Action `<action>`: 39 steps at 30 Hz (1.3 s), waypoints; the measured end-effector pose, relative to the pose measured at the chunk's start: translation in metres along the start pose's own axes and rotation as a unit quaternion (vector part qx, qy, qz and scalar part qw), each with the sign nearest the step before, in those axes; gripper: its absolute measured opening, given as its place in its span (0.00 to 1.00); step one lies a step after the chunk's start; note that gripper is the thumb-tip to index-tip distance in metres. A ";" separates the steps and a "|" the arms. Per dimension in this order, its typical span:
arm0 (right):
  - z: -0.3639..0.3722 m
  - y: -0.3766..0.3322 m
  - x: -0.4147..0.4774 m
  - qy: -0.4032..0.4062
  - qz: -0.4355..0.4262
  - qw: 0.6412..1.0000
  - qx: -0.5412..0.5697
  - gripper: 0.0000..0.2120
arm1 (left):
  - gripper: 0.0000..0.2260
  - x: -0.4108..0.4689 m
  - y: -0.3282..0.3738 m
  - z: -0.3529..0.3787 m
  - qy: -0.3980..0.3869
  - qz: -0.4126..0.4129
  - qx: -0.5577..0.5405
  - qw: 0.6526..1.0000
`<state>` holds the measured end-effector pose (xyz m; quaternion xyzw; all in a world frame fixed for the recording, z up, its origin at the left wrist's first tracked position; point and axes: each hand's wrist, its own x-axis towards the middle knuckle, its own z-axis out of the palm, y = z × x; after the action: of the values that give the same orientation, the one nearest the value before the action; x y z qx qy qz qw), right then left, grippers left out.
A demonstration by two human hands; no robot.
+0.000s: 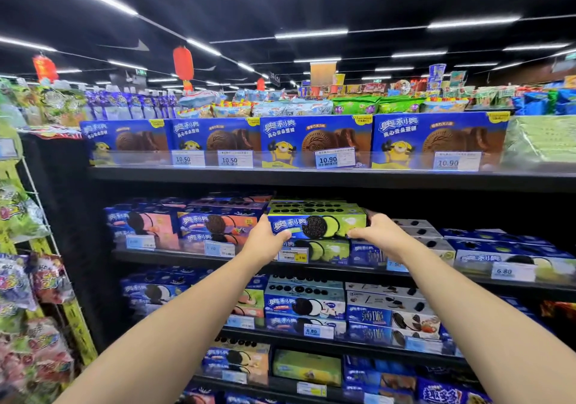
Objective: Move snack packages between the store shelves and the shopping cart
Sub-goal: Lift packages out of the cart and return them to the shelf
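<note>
A green and blue cookie box point(316, 221) sits on top of a matching box point(324, 251) on the second shelf point(193, 257) from the top. Both my arms reach up to it. My left hand point(268, 240) grips the box's left end, thumb on the front. My right hand point(375, 232) grips its right end, fingers wrapped round the side. The shopping cart is out of view.
Pink cookie boxes point(215, 224) stand left of the held box, grey and blue ones point(420, 235) to its right. Large blue cake boxes point(314, 140) fill the top shelf. Lower shelves hold more cookie boxes point(305, 305). A wire rack of candy bags point(28, 279) hangs at the left.
</note>
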<state>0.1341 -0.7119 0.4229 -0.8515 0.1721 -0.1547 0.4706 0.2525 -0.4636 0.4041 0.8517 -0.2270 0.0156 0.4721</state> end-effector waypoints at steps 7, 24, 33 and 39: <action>-0.001 0.000 0.002 -0.016 -0.009 0.996 -0.092 0.44 | 0.35 0.000 0.001 0.013 -0.005 -0.013 0.048 0.999; 0.027 -0.002 0.000 0.016 -0.077 0.986 -0.146 0.40 | 0.22 -0.011 -0.010 0.015 0.128 0.241 0.422 0.865; 0.037 -0.007 -0.004 0.046 -0.081 0.976 -0.199 0.41 | 0.16 -0.010 -0.021 0.007 0.074 0.210 0.379 0.898; 0.044 -0.010 -0.021 0.082 -0.070 0.969 -0.221 0.40 | 0.15 -0.021 -0.022 -0.002 0.077 0.223 0.377 0.896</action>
<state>0.1356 -0.6645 0.4072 -0.9289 0.1799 -0.2143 0.2427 0.2428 -0.4445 0.3825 0.8890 -0.3509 0.2704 0.1162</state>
